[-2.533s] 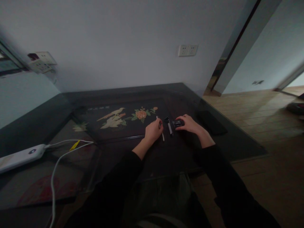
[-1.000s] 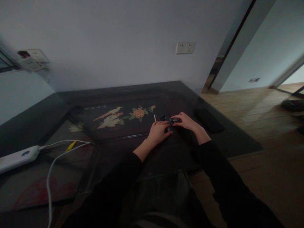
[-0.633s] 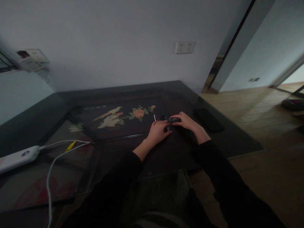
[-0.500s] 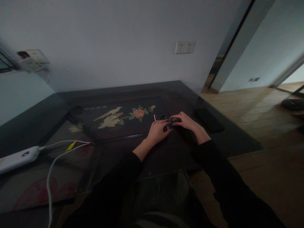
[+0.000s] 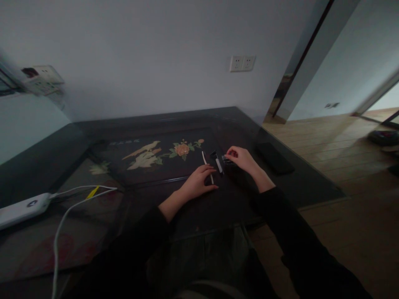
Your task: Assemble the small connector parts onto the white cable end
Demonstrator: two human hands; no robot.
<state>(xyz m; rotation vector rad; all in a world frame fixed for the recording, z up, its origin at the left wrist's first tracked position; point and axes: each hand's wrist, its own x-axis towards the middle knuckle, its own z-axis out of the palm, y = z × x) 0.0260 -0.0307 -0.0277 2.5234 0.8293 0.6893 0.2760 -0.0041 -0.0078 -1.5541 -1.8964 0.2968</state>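
My right hand (image 5: pixel 243 159) pinches a small dark, glossy piece (image 5: pixel 229 160) just above or on the tabletop; its exact kind is too dim to make out. Left of it lies a short tool with a dark angled head and a pale grey handle (image 5: pixel 219 165). Beside that is a thin white stick (image 5: pixel 203 157), slightly bent, partly covered by my left hand (image 5: pixel 198 181). The left thumb and fingers are apart, over and around the stick's lower part, without a visible grip on it.
A dark glossy table (image 5: pixel 162 201) with a bird-and-flower picture stands against the wall. On its right lies a black flat phone-like slab (image 5: pixel 274 158). At left are a white power bank-like box (image 5: pixel 26 209) and a white cable (image 5: pixel 59 232) with a yellow tag.
My left hand has let go of the dark piece and moved left and nearer to me, over the white stick. The pale-handled tool is now uncovered. My right hand keeps the piece, lower down.
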